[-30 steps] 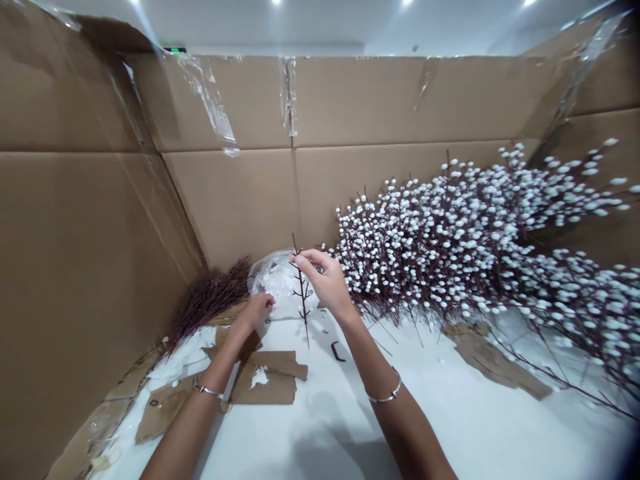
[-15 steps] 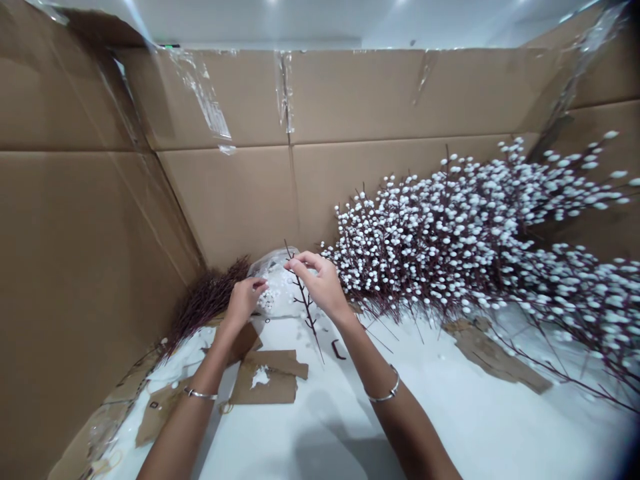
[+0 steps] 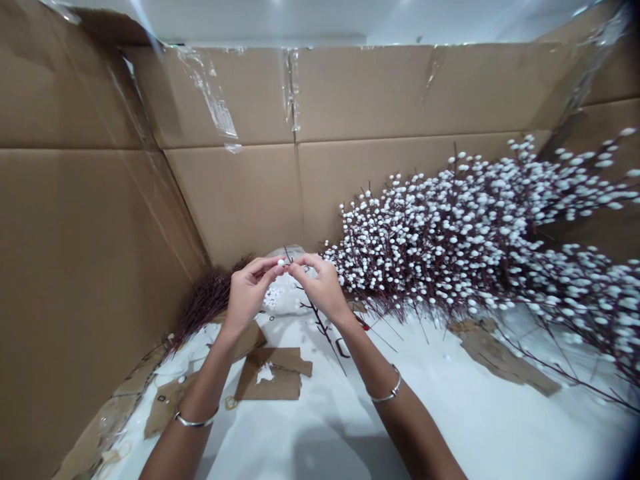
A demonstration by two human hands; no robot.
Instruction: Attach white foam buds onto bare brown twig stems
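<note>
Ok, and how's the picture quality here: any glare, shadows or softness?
Head view: clear tape on the cardboard wall glints; soft shadows fall on the white tabletop; the right-hand corners darken. Also in the head view, fine detail is soft: the white bud in the left hand is a pale blob.

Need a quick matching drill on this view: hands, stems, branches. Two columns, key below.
1. Left hand
2. Right hand
3. Dark stems
4. Budded branches

A. Right of both hands
B. Pinching a white bud
C. Holding a twig
D. Left of both hands

Pairs: 1-B, 2-C, 3-D, 4-A
</note>
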